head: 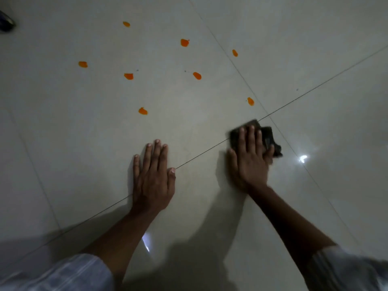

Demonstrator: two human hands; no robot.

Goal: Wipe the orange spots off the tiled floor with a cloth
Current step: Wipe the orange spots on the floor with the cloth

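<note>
Several orange spots lie scattered on the pale tiled floor [88, 127]; the nearest ones are a spot [143, 111] ahead of my left hand and a spot [250, 101] just beyond the cloth. My right hand [249, 156] presses flat on a dark cloth [268, 136], which sits on the floor where two grout lines cross. Its fingers cover most of the cloth. My left hand [154, 177] rests flat on the tile with fingers together, holding nothing.
A dark object [6, 23] sits at the far left edge. Grout lines cross the floor diagonally. A bright light reflection [303, 158] shines on the tile right of the cloth. My pale sleeves show at the bottom corners.
</note>
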